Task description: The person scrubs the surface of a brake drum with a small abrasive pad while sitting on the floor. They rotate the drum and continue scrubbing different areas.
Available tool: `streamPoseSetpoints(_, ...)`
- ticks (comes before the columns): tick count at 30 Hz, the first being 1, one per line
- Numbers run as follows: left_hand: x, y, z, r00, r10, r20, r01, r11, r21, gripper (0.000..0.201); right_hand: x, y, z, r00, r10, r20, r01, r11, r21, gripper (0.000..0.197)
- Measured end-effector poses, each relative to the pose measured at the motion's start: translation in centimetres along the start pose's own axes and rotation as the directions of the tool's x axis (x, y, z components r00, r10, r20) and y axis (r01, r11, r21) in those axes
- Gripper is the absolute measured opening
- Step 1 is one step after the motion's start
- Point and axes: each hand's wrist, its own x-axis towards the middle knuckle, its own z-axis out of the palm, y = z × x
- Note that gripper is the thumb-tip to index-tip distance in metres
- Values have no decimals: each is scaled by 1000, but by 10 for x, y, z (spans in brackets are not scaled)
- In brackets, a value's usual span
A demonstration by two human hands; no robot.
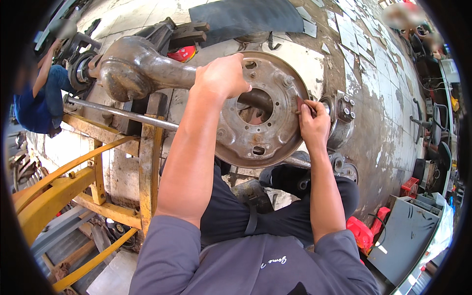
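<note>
A round, worn metal brake backing plate (287, 105) stands upright before me, with a large central hole and smaller holes about it. My left hand (223, 76) grips its upper left part; the thumb points toward the central hole and the other fingertips are hidden. On the plate's right side, my right hand (314, 123) pinches a small reddish-brown piece (300, 103) that looks like folded sandpaper, held against the plate's face. Behind the plate, an axle housing (167, 71) with a bulging middle runs off to the left.
A yellow metal frame (147, 172) stands left, with a steel rod (123, 113) above it. A hub-like part (344, 115) lies right of the plate. Farther right are a grey cabinet (405, 236) and a red case (361, 233). Another person (42, 98) sits at the far left.
</note>
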Motion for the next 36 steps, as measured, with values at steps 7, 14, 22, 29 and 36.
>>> streamPoseSetpoints(7,0,1,-2,1000,-11,-28,12,1000,14,60,-19,22,-5,991,-123,-47,123,992,-4,19)
streamPoseSetpoints(14,0,0,5,999,-5,-50,4,1000,-11,57,11,-4,4,994,-105,9,104,994,38,21)
streamPoseSetpoints(22,-4,5,-3,1000,1,-16,-1,1000,-27,60,5,-5,0,997,-72,4,72,997,15,21)
streamPoseSetpoints(29,-5,4,-2,998,-28,-49,26,999,-33,64,-10,15,-7,995,-99,-21,100,993,62,16)
streamPoseSetpoints(36,11,-8,4,996,79,-45,-82,995,-61,72,30,-14,4,978,-208,-17,207,976,-65,19)
